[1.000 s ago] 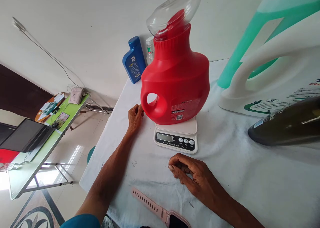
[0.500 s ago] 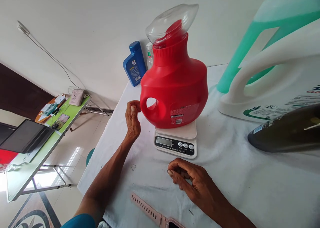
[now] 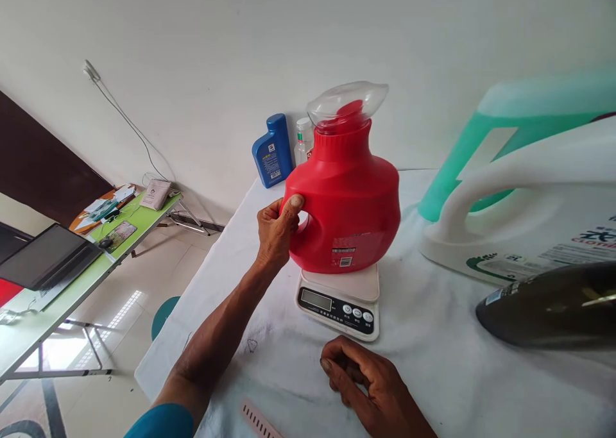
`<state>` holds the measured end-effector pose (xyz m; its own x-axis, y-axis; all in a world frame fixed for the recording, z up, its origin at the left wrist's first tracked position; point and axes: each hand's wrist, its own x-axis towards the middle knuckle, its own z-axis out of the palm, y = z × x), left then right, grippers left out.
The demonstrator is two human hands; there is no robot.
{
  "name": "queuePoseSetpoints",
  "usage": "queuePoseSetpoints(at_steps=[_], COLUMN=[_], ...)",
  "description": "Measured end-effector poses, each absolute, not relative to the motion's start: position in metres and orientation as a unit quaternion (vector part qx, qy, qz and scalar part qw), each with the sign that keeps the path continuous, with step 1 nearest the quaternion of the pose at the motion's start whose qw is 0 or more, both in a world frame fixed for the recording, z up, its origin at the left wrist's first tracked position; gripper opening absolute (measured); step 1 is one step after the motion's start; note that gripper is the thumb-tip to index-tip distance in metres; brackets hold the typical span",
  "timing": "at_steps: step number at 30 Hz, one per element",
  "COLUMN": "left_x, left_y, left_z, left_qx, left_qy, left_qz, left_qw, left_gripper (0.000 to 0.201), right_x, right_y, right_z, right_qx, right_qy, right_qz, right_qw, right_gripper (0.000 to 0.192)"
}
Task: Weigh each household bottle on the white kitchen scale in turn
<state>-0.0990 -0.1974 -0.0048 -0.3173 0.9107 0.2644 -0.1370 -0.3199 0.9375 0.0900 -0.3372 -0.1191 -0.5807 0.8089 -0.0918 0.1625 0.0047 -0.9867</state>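
Note:
A red plastic jug (image 3: 349, 194) stands on a white kitchen scale (image 3: 317, 326), a clear flared plastic piece (image 3: 332, 108) on its neck. My left hand (image 3: 279, 229) is closed round the jug's handle at its left side, thumb on top. The scale's display (image 3: 316, 299) looks blank. In front of the scale, my right hand (image 3: 363, 380) rests on the white cloth with its fingers curled in and nothing visible in them. Below my left forearm lies a pink watch strap (image 3: 257, 420), partly cut off by the lower edge.
Behind the jug stand a blue bottle (image 3: 273, 152) and a clear bottle (image 3: 302, 142). On the right are a white jug (image 3: 486, 245), a container of green liquid (image 3: 447, 175) and a dark bottle (image 3: 548, 310). A green table (image 3: 129, 226) with a laptop (image 3: 48, 258) stands left.
My left hand has moved from beside the jug onto its handle and closed round it. The view has tilted up, and most of the watch has left the frame. My right hand stays curled.

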Motion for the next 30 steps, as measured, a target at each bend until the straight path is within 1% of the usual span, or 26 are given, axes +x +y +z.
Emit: queuePoseSetpoints(at_steps=[3, 8, 13, 18, 25, 30], left_x=[-0.110, -0.152, -0.198, -0.224, -0.231, -0.231], left_y=[-0.193, -0.177, -0.152, -0.125, -0.092, -0.071], left_z=[0.003, 0.013, 0.005, -0.008, -0.021, -0.025], left_qx=[0.427, 0.387, 0.352, 0.311, 0.303, 0.324], left_qy=[0.447, 0.480, 0.511, 0.538, 0.568, 0.608], left_qz=[0.701, 0.744, 0.763, 0.768, 0.752, 0.716], left_qw=[0.356, 0.258, 0.182, 0.156, 0.143, 0.115], left_gripper=[0.077, 0.076, 0.076, 0.079, 0.076, 0.074], right_x=[0.091, 0.090, 0.087, 0.087, 0.086, 0.085], right_y=[-0.337, -0.338, -0.337, -0.337, -0.343, -0.342], right_z=[-0.121, -0.123, -0.123, -0.126, -0.132, -0.142], right_qx=[-0.366, -0.365, -0.364, -0.364, -0.388, -0.353], right_qy=[-0.660, -0.660, -0.665, -0.653, -0.624, -0.655], right_qz=[0.599, 0.600, 0.592, 0.608, 0.616, 0.602], right_qw=[0.268, 0.266, 0.274, 0.267, 0.283, 0.290], right_gripper=[0.045, 0.046, 0.048, 0.047, 0.047, 0.046])
